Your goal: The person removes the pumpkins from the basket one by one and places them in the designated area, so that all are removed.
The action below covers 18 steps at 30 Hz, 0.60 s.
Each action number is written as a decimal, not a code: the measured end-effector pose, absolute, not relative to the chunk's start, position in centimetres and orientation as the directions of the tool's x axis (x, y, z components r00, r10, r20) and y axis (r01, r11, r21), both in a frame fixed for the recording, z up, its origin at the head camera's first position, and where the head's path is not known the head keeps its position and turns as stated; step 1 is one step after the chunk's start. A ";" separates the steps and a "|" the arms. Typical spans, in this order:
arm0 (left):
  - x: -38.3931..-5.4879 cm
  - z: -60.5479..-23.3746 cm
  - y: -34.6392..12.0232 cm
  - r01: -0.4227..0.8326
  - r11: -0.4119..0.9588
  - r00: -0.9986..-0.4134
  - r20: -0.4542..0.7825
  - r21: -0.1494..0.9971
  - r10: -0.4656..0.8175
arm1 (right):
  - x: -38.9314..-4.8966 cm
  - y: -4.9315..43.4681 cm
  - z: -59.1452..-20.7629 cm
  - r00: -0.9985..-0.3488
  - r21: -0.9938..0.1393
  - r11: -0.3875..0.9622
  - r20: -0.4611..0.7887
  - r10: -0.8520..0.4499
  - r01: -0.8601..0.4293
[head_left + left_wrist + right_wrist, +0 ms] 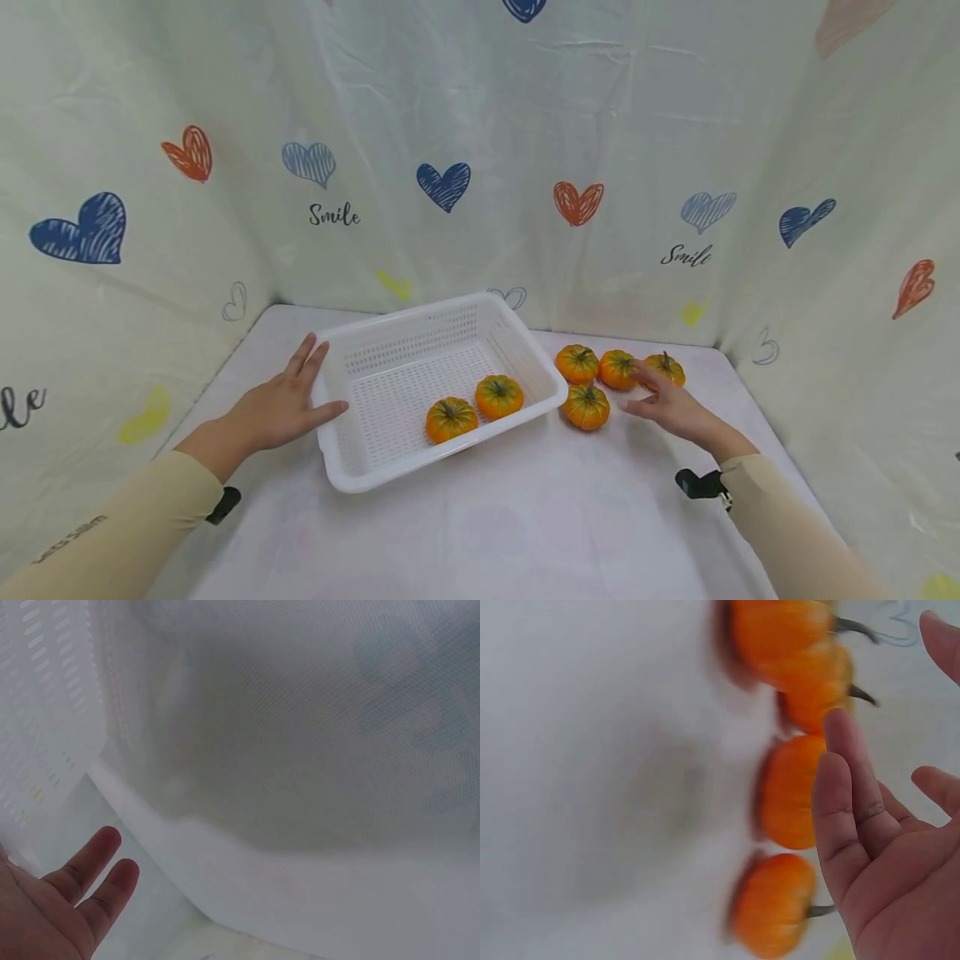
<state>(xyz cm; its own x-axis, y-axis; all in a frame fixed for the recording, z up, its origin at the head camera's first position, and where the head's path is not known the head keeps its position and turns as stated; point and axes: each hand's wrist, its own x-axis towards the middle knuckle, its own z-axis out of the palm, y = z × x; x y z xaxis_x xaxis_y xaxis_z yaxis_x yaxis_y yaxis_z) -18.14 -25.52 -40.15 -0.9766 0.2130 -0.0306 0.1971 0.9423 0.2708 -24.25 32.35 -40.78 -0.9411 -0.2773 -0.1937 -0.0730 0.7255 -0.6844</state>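
A white perforated plastic basket [420, 346] sits on the table with two small orange pumpkins inside, one [452, 419] beside the other [498, 397]. At its left end, my left hand [273, 408] is spread with straight fingers against the rim; in the left wrist view the fingers of this hand [49, 911] are extended below the basket wall [49, 690]. To the right of the basket lies a group of several more pumpkins, the nearest [587, 407] close to the rim. Over them hovers my right hand [678, 412], fingers extended, holding nothing; it partly covers one pumpkin [617, 369].
A white cloth covers the table [465, 542]. Around the back and both sides hangs a pale curtain [510, 117] printed with hearts and "Smile" lettering. Another pumpkin [665, 367] stands at the far right of the group, near the back edge.
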 end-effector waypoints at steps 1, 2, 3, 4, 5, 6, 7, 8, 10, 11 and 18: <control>-18.1 -40.1 -25.5 0.197 0.942 -0.977 -0.031 0.271 0.213 | -24.4 32.4 -40.0 -0.943 -0.679 0.728 -0.175 -0.284 -0.093; -18.1 -40.1 -25.5 0.196 0.942 -0.977 -0.032 0.272 0.212 | -24.6 32.3 -39.2 -0.943 -0.675 0.729 -0.156 -0.295 -0.116; -18.1 -40.0 -25.5 0.195 0.942 -0.977 -0.034 0.272 0.212 | -24.9 32.2 -38.4 -0.941 -0.672 0.727 -0.135 -0.310 -0.143; -18.1 -40.0 -25.5 0.195 0.942 -0.977 -0.034 0.272 0.212 | -25.1 31.9 -37.7 -0.938 -0.677 0.717 -0.119 -0.326 -0.164; -18.1 -40.0 -25.5 0.195 0.942 -0.977 -0.034 0.272 0.212 | -25.4 31.6 -36.9 -0.934 -0.676 0.713 -0.104 -0.342 -0.186; -18.0 -40.0 -25.5 0.195 0.943 -0.977 -0.034 0.271 0.212 | -25.6 31.2 -36.2 -0.928 -0.676 0.707 -0.091 -0.362 -0.209; -18.0 -40.0 -25.5 0.196 0.942 -0.977 -0.034 0.271 0.213 | -25.9 30.7 -35.5 -0.920 -0.677 0.698 -0.081 -0.383 -0.231; -18.0 -40.0 -25.5 0.197 0.942 -0.976 -0.033 0.271 0.213 | -26.1 30.1 -34.9 -0.913 -0.681 0.689 -0.075 -0.401 -0.246; -17.9 -40.0 -25.5 0.199 0.942 -0.976 -0.031 0.271 0.215 | -26.7 28.8 -33.7 -0.897 -0.690 0.673 -0.076 -0.435 -0.268; -17.9 -40.0 -25.5 0.199 0.942 -0.976 -0.031 0.271 0.216 | -26.9 28.0 -33.2 -0.888 -0.681 0.674 -0.073 -0.453 -0.288; -18.0 -40.2 -25.6 0.203 0.941 -0.976 -0.028 0.270 0.218 | -28.6 21.8 -30.0 -0.837 -0.654 0.683 -0.138 -0.529 -0.324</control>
